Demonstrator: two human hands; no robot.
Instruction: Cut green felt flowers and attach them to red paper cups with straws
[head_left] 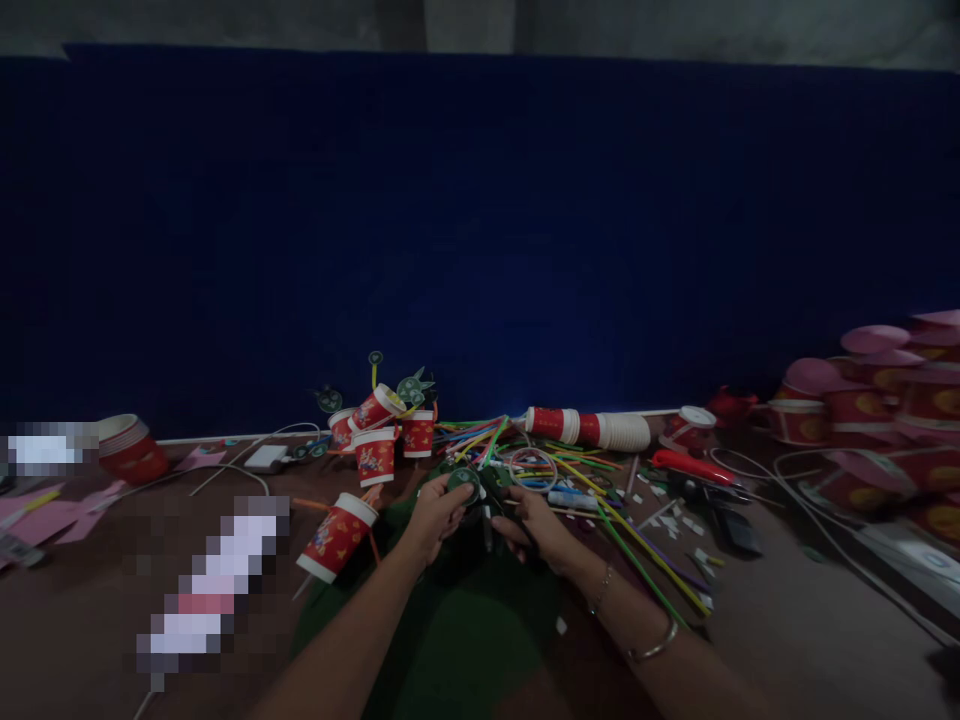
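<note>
I see the green disc at the left hand, pinched by thumb and fingers, just left of the right hand. That hand curls round what look like dark scissors; I cannot tell their blade opening. A red paper cup lies tilted leftward on the bench.

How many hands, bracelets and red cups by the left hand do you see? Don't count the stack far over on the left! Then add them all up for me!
Hands: 2 (left hand, right hand)
Bracelets: 2 (chain bracelet, bangle)
Red cups: 5 showing
Total: 9
</note>
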